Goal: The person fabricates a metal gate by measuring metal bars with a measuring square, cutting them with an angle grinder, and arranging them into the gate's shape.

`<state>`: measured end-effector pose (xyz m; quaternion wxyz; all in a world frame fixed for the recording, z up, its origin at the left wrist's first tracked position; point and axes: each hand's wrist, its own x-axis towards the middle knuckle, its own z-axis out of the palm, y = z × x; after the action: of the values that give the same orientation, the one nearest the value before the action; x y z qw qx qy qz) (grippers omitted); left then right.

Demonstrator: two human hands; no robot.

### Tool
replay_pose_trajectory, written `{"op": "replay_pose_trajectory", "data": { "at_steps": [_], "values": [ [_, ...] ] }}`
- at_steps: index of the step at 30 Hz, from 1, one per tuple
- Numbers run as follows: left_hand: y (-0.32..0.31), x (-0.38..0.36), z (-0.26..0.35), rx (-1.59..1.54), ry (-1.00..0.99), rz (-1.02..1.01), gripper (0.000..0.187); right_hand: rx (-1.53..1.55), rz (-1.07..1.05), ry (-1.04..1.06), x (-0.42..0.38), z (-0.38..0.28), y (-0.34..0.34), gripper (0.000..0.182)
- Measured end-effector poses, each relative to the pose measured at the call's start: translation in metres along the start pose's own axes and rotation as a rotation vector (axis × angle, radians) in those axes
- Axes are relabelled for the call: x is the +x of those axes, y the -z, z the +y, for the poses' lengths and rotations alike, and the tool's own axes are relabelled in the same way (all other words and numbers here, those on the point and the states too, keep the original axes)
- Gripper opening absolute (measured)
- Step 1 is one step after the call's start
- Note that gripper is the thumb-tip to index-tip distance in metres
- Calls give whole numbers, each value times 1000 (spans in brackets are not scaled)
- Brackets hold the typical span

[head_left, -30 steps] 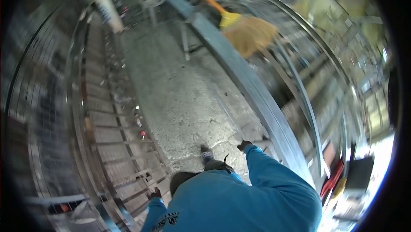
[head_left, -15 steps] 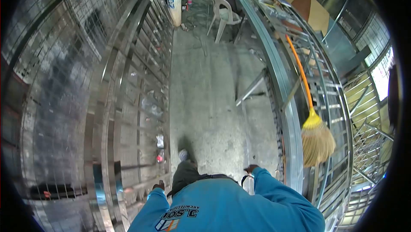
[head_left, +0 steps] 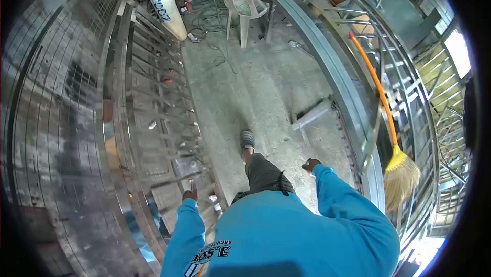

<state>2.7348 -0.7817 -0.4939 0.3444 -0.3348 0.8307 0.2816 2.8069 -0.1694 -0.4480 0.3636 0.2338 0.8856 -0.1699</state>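
Observation:
My left hand [head_left: 190, 194] hangs low beside the metal grille frame [head_left: 123, 123] on the left. Its fingers look closed, and a thin light shape rises from them, too small to name. My right hand [head_left: 310, 164] is held out over the concrete floor [head_left: 245, 88], fingers curled, with nothing visible in it. Both arms wear blue sleeves. One foot in a dark striped shoe [head_left: 247, 139] is stretched forward on the floor.
Along the right runs a long steel channel [head_left: 327, 54], with a broom [head_left: 401, 175] with an orange handle lying on metal frames beside it. Ahead stand a plastic chair [head_left: 243, 8] and a white post [head_left: 163, 3]. Cables [head_left: 209, 14] lie behind. A metal leg [head_left: 312, 115] juts into the walkway.
I have moved forward along the walkway, and the view has turned. The chair and post sit further left and higher. A foot has swung forward, and both hands are further up the picture.

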Motion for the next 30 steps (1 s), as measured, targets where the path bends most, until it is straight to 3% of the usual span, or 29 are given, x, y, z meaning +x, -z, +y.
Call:
{"op": "replay_pose_trajectory", "data": {
  "at_steps": [2, 4, 5, 7, 8, 9, 13, 14, 15, 16, 17, 19, 21, 22, 24, 26, 30],
  "values": [
    [6, 33, -1, 26, 14, 40, 64, 10, -134, -108, 59, -14, 32, 47],
    [26, 46, 10, 187, -44, -18, 64, -151, -148, -67, 122, -64, 104, 48],
    [39, 38, 31, 200, 1, -30, 65, -221, -134, -49, 150, -86, 133, 49],
    [64, 34, 82, 26, 308, -73, 66, -210, 41, 174, 206, -148, 180, 52],
    [77, 27, 112, -14, 394, -86, 67, -248, 25, 271, 230, -186, 212, 53],
    [87, 25, 139, -7, 397, -96, 68, -28, 107, 298, 198, -250, 272, 53],
    [84, 119, 179, 374, -269, -40, 70, 112, 150, 598, 215, -432, 396, 53],
    [70, 157, 188, 521, -303, 26, 44, 187, 133, 675, 220, -470, 423, 55],
    [78, 171, 216, 702, -387, -27, 38, 212, 149, 700, 234, -504, 443, 56],
    [87, 182, 249, 874, -485, -67, 38, 241, 169, 724, 249, -535, 463, 57],
    [81, 222, 258, 636, -388, 6, 40, 272, 196, 748, 269, -561, 479, 58],
    [91, 271, 303, 689, -327, 26, 45, 306, 220, 684, 321, -596, 508, 60],
    [123, 310, 346, 648, -556, 75, 50, 306, 261, 601, 384, -612, 536, 66],
    [142, 329, 375, 532, -385, -80, 48, 285, 285, 550, 423, -601, 544, 72],
    [185, 340, 437, 467, -185, -248, 55, 405, 404, 179, 507, -556, 543, 80],
    [253, 345, 526, 578, -133, -241, 69, 274, 608, -34, 617, -472, 519, 81],
    [332, 418, 630, 98, -115, -36, 51, 717, 454, -418, 586, -416, 579, 62]
  ]
}}
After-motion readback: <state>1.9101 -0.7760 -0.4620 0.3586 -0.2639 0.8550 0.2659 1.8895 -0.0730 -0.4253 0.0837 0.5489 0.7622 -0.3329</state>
